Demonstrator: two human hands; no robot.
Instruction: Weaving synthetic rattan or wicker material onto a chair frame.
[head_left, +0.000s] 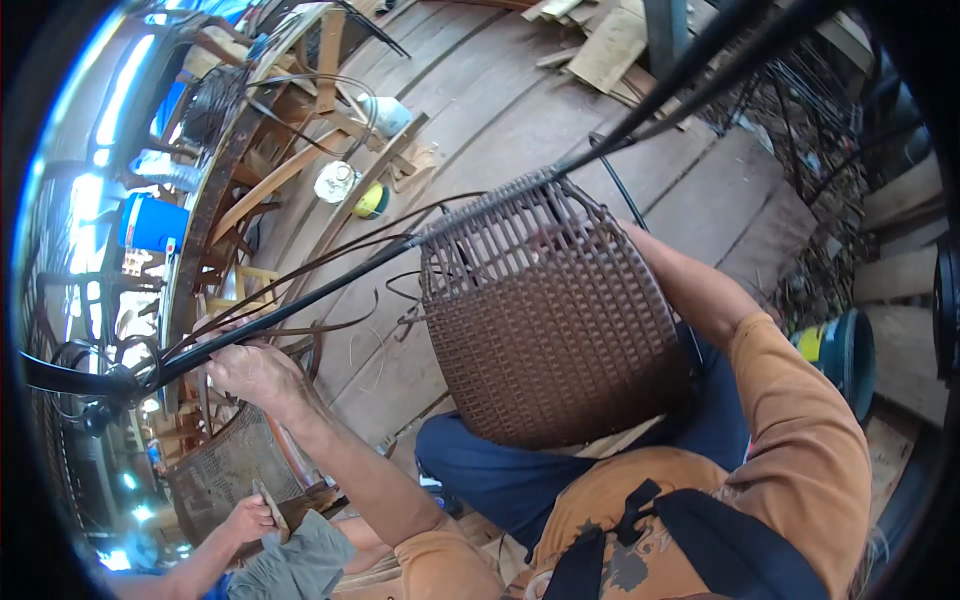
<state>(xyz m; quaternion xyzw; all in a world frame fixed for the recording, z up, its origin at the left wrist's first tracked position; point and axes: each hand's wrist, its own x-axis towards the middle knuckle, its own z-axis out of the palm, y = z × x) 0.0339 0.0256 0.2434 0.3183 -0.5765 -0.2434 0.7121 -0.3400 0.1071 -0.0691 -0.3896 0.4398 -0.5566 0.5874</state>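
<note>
A brown woven panel (550,350) of dark strands leans over my lap, its top edge wrapped around a long black bar (330,287). Near that top edge the weave is open, with gaps between the upright strands. Loose brown weaving strands (330,255) run from the panel to the left along the bar. My left hand (255,375) is closed around strands beside the bar at the far left; the bar partly hides its fingertips. Behind the panel's upper right my right arm reaches in, and only a little of my right hand (543,240) shows through the gaps.
Wooden planks (430,100) form the floor. Chair frames and a blue cooler (152,222) stand at left, near a yellow-green container (371,201). Another person's hand (248,520) holds a flat piece at lower left. A dark green bucket (850,365) stands at right.
</note>
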